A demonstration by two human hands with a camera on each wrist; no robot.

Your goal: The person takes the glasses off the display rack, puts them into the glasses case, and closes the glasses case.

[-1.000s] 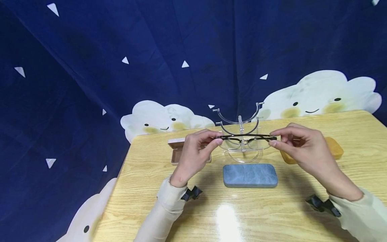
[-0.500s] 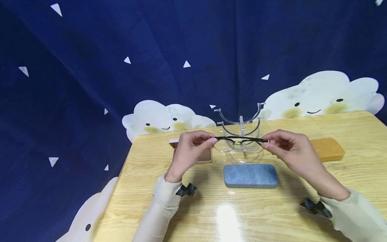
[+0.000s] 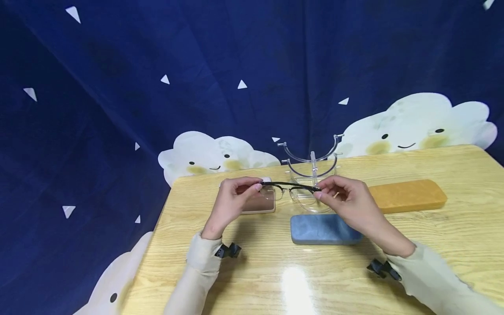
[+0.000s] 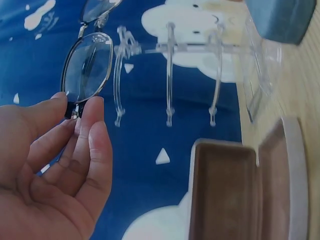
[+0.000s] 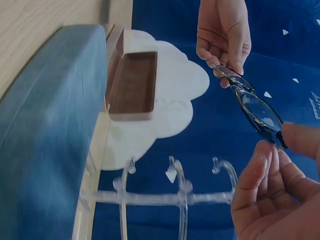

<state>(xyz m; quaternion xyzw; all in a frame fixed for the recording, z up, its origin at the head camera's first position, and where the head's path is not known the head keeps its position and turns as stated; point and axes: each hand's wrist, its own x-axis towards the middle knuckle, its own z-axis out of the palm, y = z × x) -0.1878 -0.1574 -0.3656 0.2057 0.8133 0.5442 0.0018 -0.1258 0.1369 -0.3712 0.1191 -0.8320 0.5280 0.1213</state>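
A pair of black-rimmed eyeglasses [image 3: 289,187] is held in the air between both hands. The left hand [image 3: 232,199] pinches one end of the frame between thumb and fingers; the right hand [image 3: 352,203] pinches the other end. In the left wrist view the clear lens [image 4: 89,67] shows above the left fingertips. Behind the glasses stands a clear display stand [image 3: 313,164] with curved arms. An open case with brown lining [image 3: 257,204] lies below the left hand, partly hidden by it. A blue glasses case [image 3: 320,229], closed, lies below the right hand.
An orange glasses case [image 3: 409,196] lies closed on the wooden table [image 3: 299,280], right of the right hand. A dark blue curtain [image 3: 220,52] with clouds and triangles hangs behind the table's back edge.
Both hands have carried the eyeglasses leftward, from in front of the display stand toward the open case. The orange case is now more exposed, and the right hand covers part of the blue case.
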